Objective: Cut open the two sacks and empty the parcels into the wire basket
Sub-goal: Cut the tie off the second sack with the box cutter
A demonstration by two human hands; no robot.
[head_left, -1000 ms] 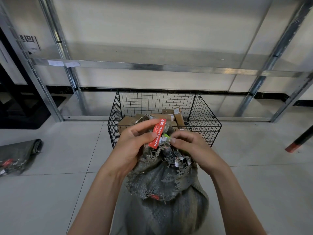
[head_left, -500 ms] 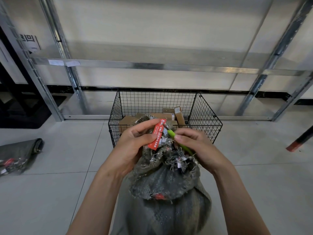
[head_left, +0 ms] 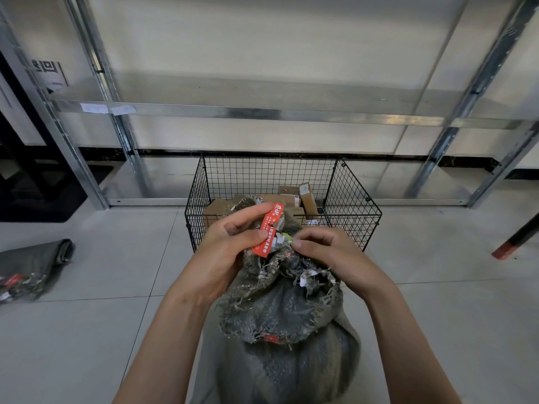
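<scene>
Light: soft, even, moderate.
Shadow: grey band lay above basket point(head_left: 351, 199).
Edges: posts point(head_left: 99, 71) beside basket bowed outward.
Focus: slightly soft throughout.

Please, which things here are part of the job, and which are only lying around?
For the job: grey sack with its red tag, pinched by the left hand; small green tool in the right hand; wire basket with cardboard parcels; second sack flat on the floor.
Lying about: metal shelving; red-tipped pole at the right.

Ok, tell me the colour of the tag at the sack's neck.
Orange-red tag with white lettering, seen in the head view.
</scene>
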